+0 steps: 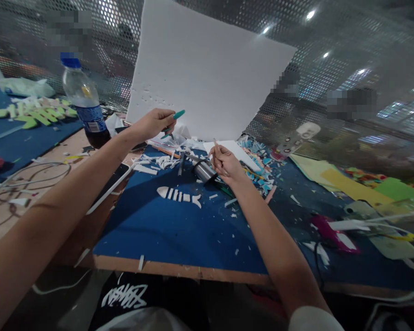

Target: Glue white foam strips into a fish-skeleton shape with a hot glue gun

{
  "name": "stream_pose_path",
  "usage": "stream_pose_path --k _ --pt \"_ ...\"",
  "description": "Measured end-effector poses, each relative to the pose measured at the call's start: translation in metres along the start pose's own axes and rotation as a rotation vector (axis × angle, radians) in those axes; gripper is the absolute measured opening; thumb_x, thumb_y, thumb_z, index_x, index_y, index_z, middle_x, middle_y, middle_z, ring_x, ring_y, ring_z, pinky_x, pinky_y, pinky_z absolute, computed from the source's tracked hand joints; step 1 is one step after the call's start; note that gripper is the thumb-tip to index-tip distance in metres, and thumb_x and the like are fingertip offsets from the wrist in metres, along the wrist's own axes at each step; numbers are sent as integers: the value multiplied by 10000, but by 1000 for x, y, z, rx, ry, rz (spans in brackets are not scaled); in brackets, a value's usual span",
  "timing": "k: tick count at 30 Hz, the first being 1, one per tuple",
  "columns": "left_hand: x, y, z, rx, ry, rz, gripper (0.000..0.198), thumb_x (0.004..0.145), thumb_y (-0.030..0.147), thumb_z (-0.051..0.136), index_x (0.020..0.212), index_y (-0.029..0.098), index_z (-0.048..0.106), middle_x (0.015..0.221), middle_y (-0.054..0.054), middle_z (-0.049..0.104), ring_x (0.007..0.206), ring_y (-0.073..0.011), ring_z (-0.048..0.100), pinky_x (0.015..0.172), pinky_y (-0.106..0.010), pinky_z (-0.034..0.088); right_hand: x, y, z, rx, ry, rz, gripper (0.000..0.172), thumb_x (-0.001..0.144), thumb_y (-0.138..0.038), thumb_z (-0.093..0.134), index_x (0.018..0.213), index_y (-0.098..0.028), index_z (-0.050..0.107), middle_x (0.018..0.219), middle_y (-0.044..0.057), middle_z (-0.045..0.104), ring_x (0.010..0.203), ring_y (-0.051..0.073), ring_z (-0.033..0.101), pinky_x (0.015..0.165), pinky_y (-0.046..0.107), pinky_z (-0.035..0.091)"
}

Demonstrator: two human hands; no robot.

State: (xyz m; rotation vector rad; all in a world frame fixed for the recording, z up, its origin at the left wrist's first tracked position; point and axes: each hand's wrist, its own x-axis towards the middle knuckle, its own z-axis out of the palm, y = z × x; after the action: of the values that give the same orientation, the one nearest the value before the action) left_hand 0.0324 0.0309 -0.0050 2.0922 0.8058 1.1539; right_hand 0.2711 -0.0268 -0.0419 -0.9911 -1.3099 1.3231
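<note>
My left hand (160,123) is raised at the front of the white board, fingers closed around a slim teal tool (179,114). Teal shows at two places beside the fingers, and its exact kind is unclear. My right hand (224,162) hovers near a dark grey cylinder (204,172), its fingers pinched together. A thin pale tip shows above them, but I cannot make out what it is. Below both hands, a white fish shape (179,194) cut into several segments lies flat on the blue mat (172,230), head to the left.
A large white board (207,69) leans against the mesh at the back. White scraps (158,162) and blue-white scraps (262,161) litter the mat. On the left stand a cola bottle (89,115) and cables; on the right lie a magenta device (334,234) and coloured sheets (359,186).
</note>
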Motion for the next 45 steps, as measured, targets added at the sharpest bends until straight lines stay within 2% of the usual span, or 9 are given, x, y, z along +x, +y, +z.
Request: stream_pose_path --k 7,11,15,19,22,25,29,34,45 --pt "0 -11 -5 39 -4 -10 443 873 481 455 556 172 481 506 -2 482 433 -73 417 475 -225 366 3 4 -2 -62 -8 -36 332 759 -492 636 639 -196 544 292 -116 317 240 40 207 281 188 163" --pt "1 -13 -6 42 36 -23 445 876 446 474 530 166 468 480 1 483 421 -66 418 468 -217 366 2 9 -3 -167 59 -158 356 739 -512 648 634 -178 583 303 -103 337 248 31 222 278 183 147" --pt "3 -6 -8 -96 124 -94 419 898 408 450 559 162 442 497 -2 518 432 -56 464 476 -191 401 0 8 0 -292 79 -198 364 761 -524 617 685 -167 616 387 -65 460 283 40 360 297 165 284" --pt "2 4 -12 -226 172 -129 366 916 350 428 603 160 434 547 4 513 507 -64 540 542 -189 465 -1 -1 3 -310 40 -153 352 766 -519 603 901 -194 619 848 43 661 478 82 577 399 198 465" --pt "1 9 -11 -245 173 -131 350 922 306 420 606 155 434 552 8 508 509 -60 545 572 -199 487 -3 -14 -1 -427 44 -162 349 788 -486 583 1015 -220 576 1172 83 561 515 85 599 403 227 479" --pt "1 9 -9 -226 188 -133 347 923 284 420 605 148 446 549 7 515 507 -57 550 593 -206 495 -9 -32 -11 -677 71 -174 253 813 -391 576 980 -201 570 1086 86 588 559 119 598 440 250 468" --pt "1 8 -9 -220 217 -140 347 917 276 432 599 142 468 550 6 525 518 -64 571 612 -208 498 -16 -47 -23 -1346 5 -241 121 767 -190 621 887 -173 610 942 87 644 837 232 578 683 336 469" --pt "0 13 -7 -227 221 -163 364 919 267 428 579 141 466 519 11 528 473 -47 540 569 -175 481 -10 -27 -29 -1908 -155 -105 163 749 -71 576 889 -137 629 959 128 657 998 278 529 772 349 432" --pt "0 17 -5 -281 200 -168 336 912 245 456 595 134 479 513 9 545 477 -46 557 545 -151 460 -5 2 -30 -2032 -123 -51 291 775 -110 583 1062 -78 547 1045 183 611 1001 291 528 745 339 406"
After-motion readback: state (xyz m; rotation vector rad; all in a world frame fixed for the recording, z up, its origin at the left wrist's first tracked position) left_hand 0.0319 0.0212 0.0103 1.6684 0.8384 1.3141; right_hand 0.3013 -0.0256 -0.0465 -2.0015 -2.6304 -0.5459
